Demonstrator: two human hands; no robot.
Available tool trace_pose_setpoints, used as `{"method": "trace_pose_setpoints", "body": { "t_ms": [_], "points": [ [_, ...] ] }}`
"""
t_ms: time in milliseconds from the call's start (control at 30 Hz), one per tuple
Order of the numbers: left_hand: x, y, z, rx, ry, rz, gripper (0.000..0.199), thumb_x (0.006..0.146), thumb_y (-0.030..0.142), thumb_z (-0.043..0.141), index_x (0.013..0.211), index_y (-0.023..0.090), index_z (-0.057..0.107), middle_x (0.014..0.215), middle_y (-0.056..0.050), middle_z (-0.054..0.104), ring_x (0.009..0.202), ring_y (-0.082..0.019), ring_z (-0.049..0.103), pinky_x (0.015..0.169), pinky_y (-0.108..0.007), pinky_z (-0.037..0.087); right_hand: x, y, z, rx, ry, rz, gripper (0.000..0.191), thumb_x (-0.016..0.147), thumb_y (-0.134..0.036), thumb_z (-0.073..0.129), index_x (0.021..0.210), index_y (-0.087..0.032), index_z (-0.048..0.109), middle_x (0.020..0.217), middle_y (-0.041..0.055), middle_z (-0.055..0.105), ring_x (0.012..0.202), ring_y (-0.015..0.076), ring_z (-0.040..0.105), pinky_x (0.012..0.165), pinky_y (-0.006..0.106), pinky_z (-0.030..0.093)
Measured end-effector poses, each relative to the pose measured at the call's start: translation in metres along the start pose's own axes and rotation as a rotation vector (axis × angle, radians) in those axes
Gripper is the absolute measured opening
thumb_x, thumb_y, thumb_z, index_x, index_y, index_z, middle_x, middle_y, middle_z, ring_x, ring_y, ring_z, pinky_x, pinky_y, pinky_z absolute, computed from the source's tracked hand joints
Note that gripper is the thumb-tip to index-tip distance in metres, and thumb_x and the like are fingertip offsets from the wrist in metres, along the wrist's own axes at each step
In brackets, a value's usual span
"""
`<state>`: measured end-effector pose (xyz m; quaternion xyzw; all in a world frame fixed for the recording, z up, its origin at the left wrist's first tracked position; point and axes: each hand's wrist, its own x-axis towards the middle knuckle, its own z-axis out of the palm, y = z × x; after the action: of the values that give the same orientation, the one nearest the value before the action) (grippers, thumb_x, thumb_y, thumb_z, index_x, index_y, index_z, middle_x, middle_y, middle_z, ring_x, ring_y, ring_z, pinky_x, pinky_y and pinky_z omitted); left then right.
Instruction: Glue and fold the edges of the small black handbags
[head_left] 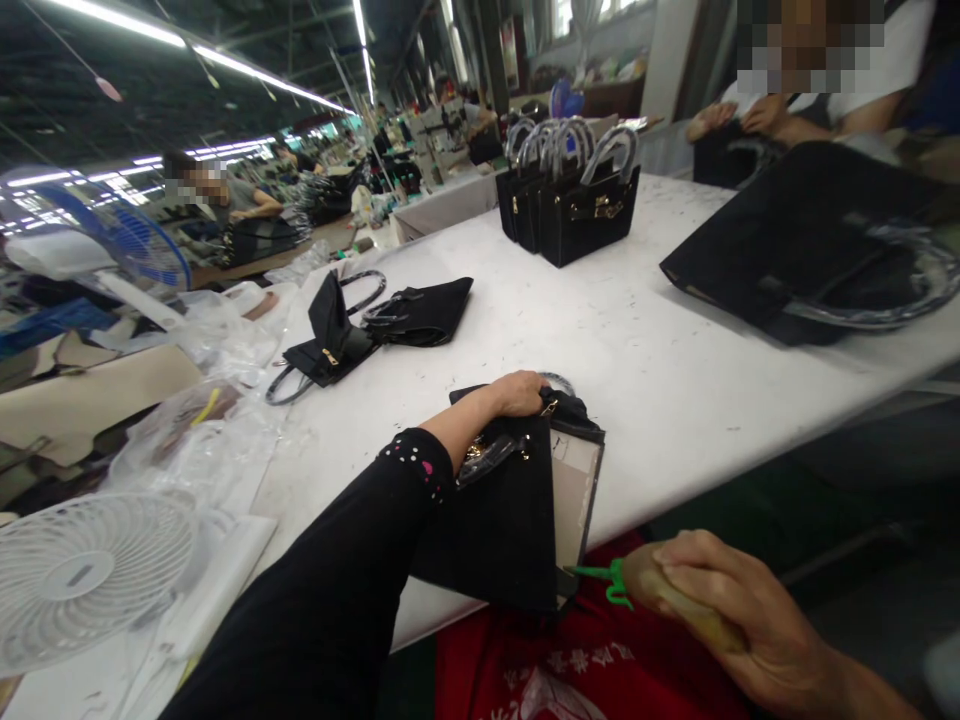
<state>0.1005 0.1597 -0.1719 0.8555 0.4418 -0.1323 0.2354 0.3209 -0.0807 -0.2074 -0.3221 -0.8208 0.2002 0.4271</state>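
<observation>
Holding a squeeze bottle in the right hand, nearest the camera: grip wrapped round the body, green nozzle pointing left. Nozzle tip sits at the lower right part of a black bag; can't tell if it's touching. Red cloth with pale print is below, at the desk edge.

Black bag is lying at the near edge of the white desk, lower end sticking out past it. Beige panel shows along its right side; gold metal bits and a wrapped handle on top. Left hand is on the bag's far end, next to a zipper pull. Fingertips hidden there, so can't tell how that grip is closed. Black sleeve with a dotted cuff on that arm.

Lower left: white fan, then clear plastic wrap and a cream bag behind it.

Mid desk, left of centre: two small dark bags, one open on its side, the other right against it. Right side: big black bag, lying down, handle wrapped in plastic.

Farther: row of upright black bags, wrapped handles up. Co-worker at far right has both hands on another dark bag. Second person far left, near a blue fan. Tube lights overhead.
</observation>
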Motion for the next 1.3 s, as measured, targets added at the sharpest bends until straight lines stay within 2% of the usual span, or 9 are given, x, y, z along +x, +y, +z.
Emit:
{"method": "trace_pose_setpoints", "body": {
  "t_ms": [167, 433, 567, 733, 867, 967, 1100, 1167, 1300],
  "points": [
    [-0.021, 0.001, -0.013, 0.011, 0.054, 0.008, 0.029, 0.070, 0.014, 0.053, 0.091, 0.019, 0.071, 0.077, -0.002, 0.070, 0.073, -0.017, 0.062, 0.060, -0.022, 0.044, 0.006, 0.002, -0.001, 0.041, -0.015, 0.054, 0.032, 0.087, -0.006, 0.051, 0.114, -0.023, 0.051, 0.089, 0.0061, 0.062, 0.077, 0.0174, 0.063, 0.064, 0.029, 0.054],
    [-0.079, 0.006, -0.090, 0.043, 0.198, -0.001, 0.021, 0.071, 0.015, 0.053, 0.083, 0.018, 0.069, 0.067, 0.001, 0.064, 0.066, -0.014, 0.058, 0.057, -0.022, 0.038, 0.016, 0.028, -0.006, -0.096, 0.079, -0.031, 0.035, 0.087, -0.005, 0.054, 0.118, -0.022, 0.053, 0.103, 0.0087, 0.061, 0.090, 0.0176, 0.064, 0.074, 0.029, 0.056],
    [-0.108, 0.020, -0.110, 0.169, 0.329, 0.018, 0.020, 0.072, 0.015, 0.051, 0.081, 0.020, 0.069, 0.066, 0.001, 0.063, 0.064, -0.014, 0.056, 0.058, -0.024, 0.036, 0.026, 0.048, -0.005, -0.181, 0.129, -0.052, 0.033, 0.087, -0.005, 0.053, 0.115, -0.022, 0.055, 0.104, 0.0085, 0.061, 0.091, 0.0174, 0.064, 0.075, 0.030, 0.056],
    [-0.137, 0.048, -0.088, 0.310, 0.495, -0.038, 0.019, 0.072, 0.014, 0.053, 0.079, 0.022, 0.068, 0.070, -0.001, 0.063, 0.067, -0.017, 0.058, 0.059, -0.027, 0.035, 0.030, 0.064, -0.004, -0.230, 0.172, 0.003, 0.026, 0.088, -0.010, 0.054, 0.110, -0.022, 0.059, 0.102, 0.0081, 0.063, 0.089, 0.0179, 0.064, 0.074, 0.031, 0.057],
    [-0.154, 0.061, -0.055, 0.153, 0.550, -0.072, 0.010, 0.073, 0.018, 0.058, 0.075, 0.021, 0.067, 0.088, -0.002, 0.061, 0.072, -0.016, 0.057, 0.061, -0.028, 0.040, 0.030, 0.068, -0.004, -0.212, 0.182, 0.024, 0.025, 0.089, -0.012, 0.054, 0.110, -0.023, 0.058, 0.102, 0.0075, 0.063, 0.089, 0.0179, 0.065, 0.074, 0.031, 0.057],
    [-0.161, 0.059, -0.040, 0.001, 0.532, -0.123, 0.007, 0.070, 0.017, 0.060, 0.068, 0.020, 0.066, 0.087, -0.001, 0.057, 0.071, -0.014, 0.054, 0.061, -0.027, 0.042, 0.032, 0.070, -0.003, -0.186, 0.201, 0.054, 0.021, 0.089, -0.016, 0.055, 0.109, -0.024, 0.058, 0.102, 0.0068, 0.063, 0.088, 0.0185, 0.065, 0.074, 0.032, 0.056],
    [-0.160, 0.047, -0.037, -0.115, 0.566, -0.158, 0.013, 0.070, 0.013, 0.057, 0.068, 0.021, 0.067, 0.087, 0.000, 0.055, 0.070, -0.014, 0.053, 0.062, -0.027, 0.043, 0.039, 0.068, -0.002, -0.117, 0.157, 0.235, 0.007, 0.093, -0.028, 0.054, 0.093, -0.022, 0.058, 0.088, 0.0037, 0.061, 0.077, 0.0170, 0.060, 0.067, 0.031, 0.052],
    [-0.156, 0.045, -0.038, -0.131, 0.586, -0.170, 0.013, 0.071, 0.015, 0.057, 0.072, 0.022, 0.068, 0.090, 0.000, 0.055, 0.073, -0.014, 0.053, 0.064, -0.028, 0.044, 0.044, 0.065, -0.004, -0.073, 0.113, 0.346, 0.016, 0.094, -0.033, 0.053, 0.084, -0.022, 0.056, 0.080, 0.0010, 0.056, 0.069, 0.0150, 0.055, 0.062, 0.029, 0.048],
    [-0.151, 0.049, -0.038, -0.110, 0.587, -0.186, 0.014, 0.074, 0.019, 0.057, 0.076, 0.023, 0.070, 0.094, -0.001, 0.054, 0.074, -0.014, 0.053, 0.064, -0.029, 0.043, 0.049, 0.064, -0.009, -0.044, 0.131, 0.370, 0.018, 0.095, -0.035, 0.051, 0.085, -0.022, 0.056, 0.081, 0.0009, 0.054, 0.073, 0.0156, 0.054, 0.066, 0.030, 0.045]
  ]
}}
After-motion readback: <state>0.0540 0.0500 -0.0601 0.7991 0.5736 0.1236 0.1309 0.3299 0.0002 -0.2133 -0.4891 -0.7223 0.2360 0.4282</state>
